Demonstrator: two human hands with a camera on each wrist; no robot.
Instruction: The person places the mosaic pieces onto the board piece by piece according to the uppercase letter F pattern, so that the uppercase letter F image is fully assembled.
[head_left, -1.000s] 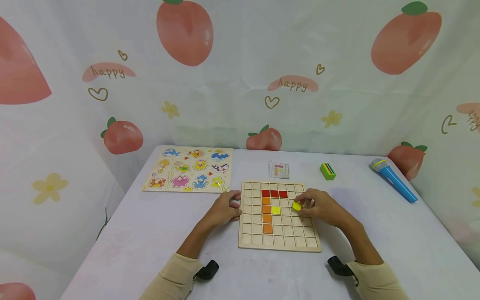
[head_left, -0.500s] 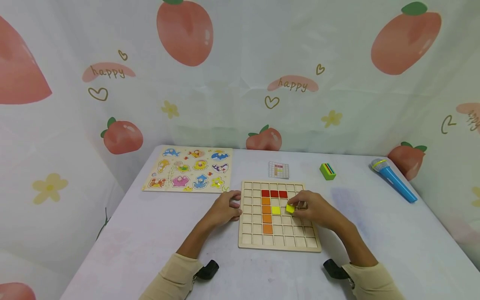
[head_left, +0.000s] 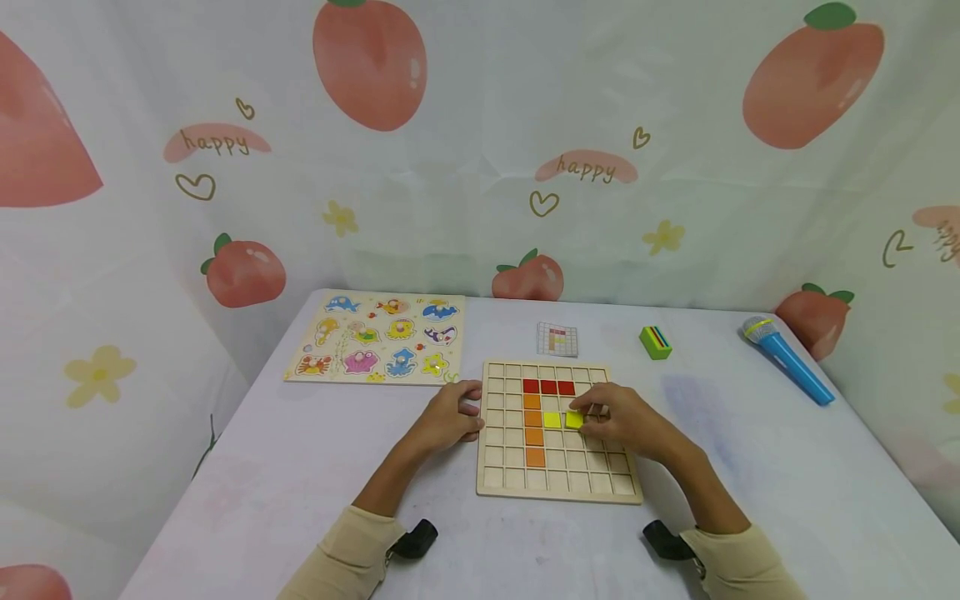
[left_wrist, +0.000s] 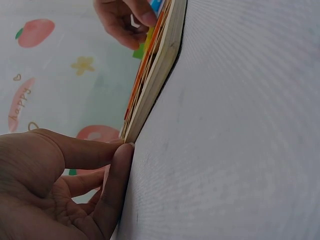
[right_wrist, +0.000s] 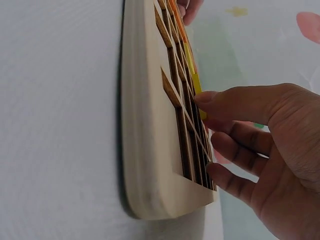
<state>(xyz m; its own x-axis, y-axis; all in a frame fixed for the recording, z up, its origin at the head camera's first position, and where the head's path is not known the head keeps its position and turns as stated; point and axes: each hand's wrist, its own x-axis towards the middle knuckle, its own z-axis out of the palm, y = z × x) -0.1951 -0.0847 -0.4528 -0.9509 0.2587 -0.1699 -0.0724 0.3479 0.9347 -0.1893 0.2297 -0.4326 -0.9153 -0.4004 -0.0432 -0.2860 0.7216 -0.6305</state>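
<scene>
Right hand (head_left: 622, 421) sets yellow tile (head_left: 573, 419) into grid board (head_left: 558, 487)

right hand (head_left: 626, 421) moved left, yellow tile (head_left: 573, 419) now down beside the placed yellow tile (head_left: 552, 420)

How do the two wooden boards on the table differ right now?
The grid board holds plain red, orange and yellow squares; the animal puzzle holds cartoon sea creatures. The left hand steadies the grid board's edge and the right hand touches a yellow square on it; the animal puzzle lies untouched. Both lie flat.
</scene>
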